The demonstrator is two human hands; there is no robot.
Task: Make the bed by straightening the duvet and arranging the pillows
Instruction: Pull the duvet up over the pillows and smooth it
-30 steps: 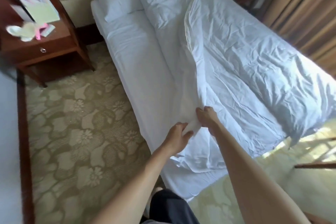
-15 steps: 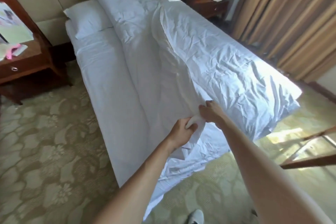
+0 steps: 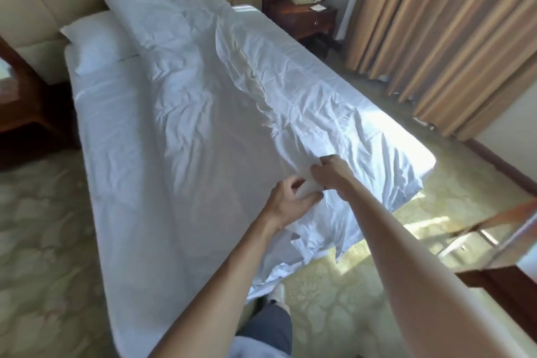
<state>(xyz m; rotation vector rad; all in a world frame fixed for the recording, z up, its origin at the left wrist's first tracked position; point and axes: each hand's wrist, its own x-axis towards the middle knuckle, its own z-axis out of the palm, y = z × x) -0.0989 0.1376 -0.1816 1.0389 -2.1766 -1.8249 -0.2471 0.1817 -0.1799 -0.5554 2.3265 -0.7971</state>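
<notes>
Hands together near the bed's foot: our left hand and right hand both pinch the duvet edge, fingers curled round the cloth.

Both forearms are bare to the frame's edge, with no sleeve, watch or ring showing on the left hand or the right hand. At six o'clock a dark blue-grey trouser leg shows, and just above it perhaps a pale shoe, blurred.
</notes>
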